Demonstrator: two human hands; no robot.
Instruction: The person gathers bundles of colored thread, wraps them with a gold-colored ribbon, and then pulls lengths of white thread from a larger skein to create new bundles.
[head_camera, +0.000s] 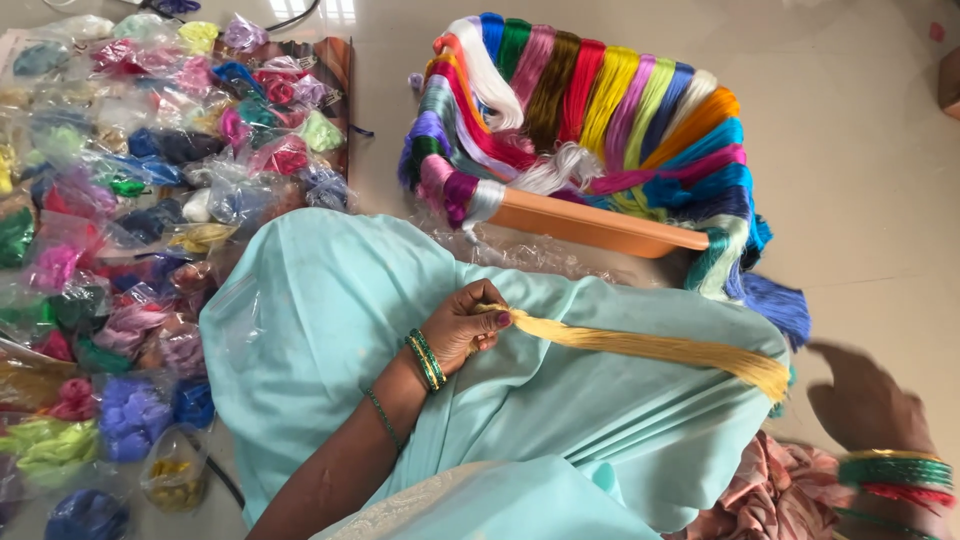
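The left hand (465, 325) pinches one end of the yellow thread bundle (650, 347), which lies across the lap, long axis running rightward and slightly down, while the right hand (865, 400) hovers open, blurred

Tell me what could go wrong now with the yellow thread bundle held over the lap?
The left hand pinches only one end of the long yellow silk thread bundle; its loose tail lies on the pale green cloth and might tangle or slip off. The right hand, blurred beside it, could brush the tail's end.
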